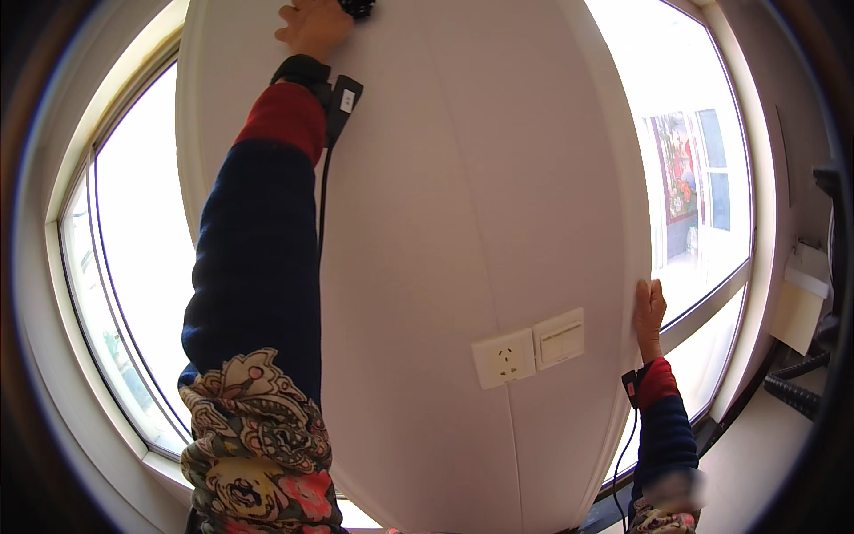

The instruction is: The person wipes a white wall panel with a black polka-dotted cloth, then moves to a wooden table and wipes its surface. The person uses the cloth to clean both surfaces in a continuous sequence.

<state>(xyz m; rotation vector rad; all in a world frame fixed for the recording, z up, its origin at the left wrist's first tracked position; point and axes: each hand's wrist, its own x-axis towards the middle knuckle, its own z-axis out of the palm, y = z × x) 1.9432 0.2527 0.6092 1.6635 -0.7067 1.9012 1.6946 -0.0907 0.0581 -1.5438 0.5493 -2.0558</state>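
Note:
My left hand (315,28) is raised high against the pale wall panel (413,220), at the picture's top edge. A black textured object (358,8) lies against its right side, under the hand; the frame cuts off most of it. A black band (301,70) circles that wrist, with a black cabled device (343,103) beside it. Low on the right, my right hand (648,317) touches the white trim (626,267) along the panel's edge. Its fingertips point upward, and part of the hand is hidden. A small black cabled device (630,387) sits at the right cuff.
A socket plate (504,359) and a switch plate (559,338) are side by side on the panel, above a thin vertical line. Bright windows flank it, one at left (133,220) and one at right (694,167). Dark ribbed tubing (794,394) lies at far right, near a pale box (797,300).

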